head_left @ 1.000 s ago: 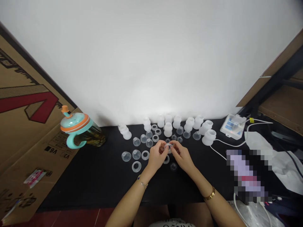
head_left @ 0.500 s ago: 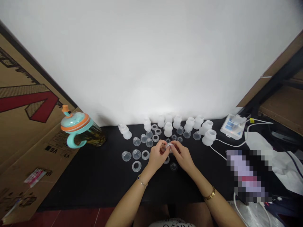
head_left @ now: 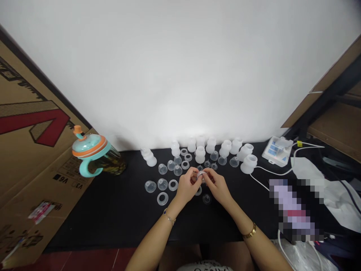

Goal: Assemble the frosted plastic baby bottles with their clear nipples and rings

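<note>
Compared with a second ago, the translucent ring (head_left: pixel 200 174) is tipped slightly differently, while both hands keep almost the same place. Behind everything rises a white wall (head_left: pixel 180 75), with a black table (head_left: pixel 118 214) running along its foot. At left stands a printed cardboard box (head_left: pixel 19 162), a turquoise-and-orange lidded jug (head_left: pixel 110 161) just beside it. The left hand (head_left: pixel 187 185) and right hand (head_left: pixel 217 185) meet above the table, their fingers narrowed on the translucent ring between them; they hide too much to tell whether another part is joined to it. White waisted containers (head_left: pixel 200 154) stand beyond them, mostly near the wall. Clear domes (head_left: pixel 163 184) lie on both sides of the hands, and smaller loose rings (head_left: pixel 162 203) lie mainly to the left.
</note>
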Demonstrator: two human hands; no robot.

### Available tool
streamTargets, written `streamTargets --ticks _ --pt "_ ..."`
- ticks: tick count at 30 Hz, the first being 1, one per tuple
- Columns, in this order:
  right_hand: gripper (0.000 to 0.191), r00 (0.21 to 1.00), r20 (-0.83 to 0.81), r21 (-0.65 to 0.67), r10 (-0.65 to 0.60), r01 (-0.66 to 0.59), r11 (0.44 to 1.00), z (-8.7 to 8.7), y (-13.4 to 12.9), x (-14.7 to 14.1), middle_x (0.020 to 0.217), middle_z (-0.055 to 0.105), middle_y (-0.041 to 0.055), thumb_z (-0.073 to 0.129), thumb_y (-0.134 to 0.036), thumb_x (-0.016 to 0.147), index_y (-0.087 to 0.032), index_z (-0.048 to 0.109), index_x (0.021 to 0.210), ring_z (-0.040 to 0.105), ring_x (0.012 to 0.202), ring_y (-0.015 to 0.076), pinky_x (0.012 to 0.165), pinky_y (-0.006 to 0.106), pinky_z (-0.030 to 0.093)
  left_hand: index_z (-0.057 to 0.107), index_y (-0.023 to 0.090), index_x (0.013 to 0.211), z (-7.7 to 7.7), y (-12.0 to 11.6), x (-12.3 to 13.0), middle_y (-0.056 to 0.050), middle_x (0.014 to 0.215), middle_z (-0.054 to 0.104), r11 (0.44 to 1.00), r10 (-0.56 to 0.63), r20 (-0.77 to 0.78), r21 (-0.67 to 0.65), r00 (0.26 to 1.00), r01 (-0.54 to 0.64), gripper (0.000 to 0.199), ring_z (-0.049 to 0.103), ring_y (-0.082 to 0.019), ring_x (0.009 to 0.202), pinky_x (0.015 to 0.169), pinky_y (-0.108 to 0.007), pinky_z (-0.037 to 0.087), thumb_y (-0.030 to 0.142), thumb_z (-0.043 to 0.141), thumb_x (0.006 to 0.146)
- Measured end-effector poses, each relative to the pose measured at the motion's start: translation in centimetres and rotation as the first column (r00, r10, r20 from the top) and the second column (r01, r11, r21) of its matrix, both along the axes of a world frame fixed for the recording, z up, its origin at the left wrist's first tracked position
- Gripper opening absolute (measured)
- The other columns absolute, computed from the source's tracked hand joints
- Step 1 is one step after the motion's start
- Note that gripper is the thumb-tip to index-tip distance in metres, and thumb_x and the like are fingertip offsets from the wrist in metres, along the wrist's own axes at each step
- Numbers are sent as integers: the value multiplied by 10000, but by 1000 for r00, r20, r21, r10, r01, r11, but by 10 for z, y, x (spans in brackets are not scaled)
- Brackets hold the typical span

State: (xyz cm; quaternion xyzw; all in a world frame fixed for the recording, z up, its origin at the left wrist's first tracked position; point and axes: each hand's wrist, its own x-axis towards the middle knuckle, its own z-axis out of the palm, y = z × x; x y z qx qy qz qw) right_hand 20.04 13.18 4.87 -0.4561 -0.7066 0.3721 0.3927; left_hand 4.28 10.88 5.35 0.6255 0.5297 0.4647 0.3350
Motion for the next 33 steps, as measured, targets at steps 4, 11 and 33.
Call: streamTargets --ticks 4,11,33 --pt "293 1000 22 27 -5 4 1000 0 0 0 794 705 29 491 -456 973 -212 647 1010 648 660 178 581 254 487 566 209 918 0 0 0 33 639 614 1000 3 -4 -3 1000 -3 198 529 -112 511 495 -209 363 407 570 911" --pt "280 1000 10 8 4 -4 1000 -1 0 1 815 715 35 495 -444 969 -207 641 1001 658 673 182 594 260 495 572 208 918 1 0 0 29 653 622 1000 -9 -14 -2 1000 9 175 550 -115 528 509 -211 384 383 571 908" --pt "213 997 80 61 -9 5 998 1 0 0 780 709 24 516 -385 934 -214 630 986 637 619 174 559 262 462 576 217 930 2 -1 -2 17 709 673 1000 -14 -39 -5 999 14 126 622 -131 588 551 -215 430 341 560 922"
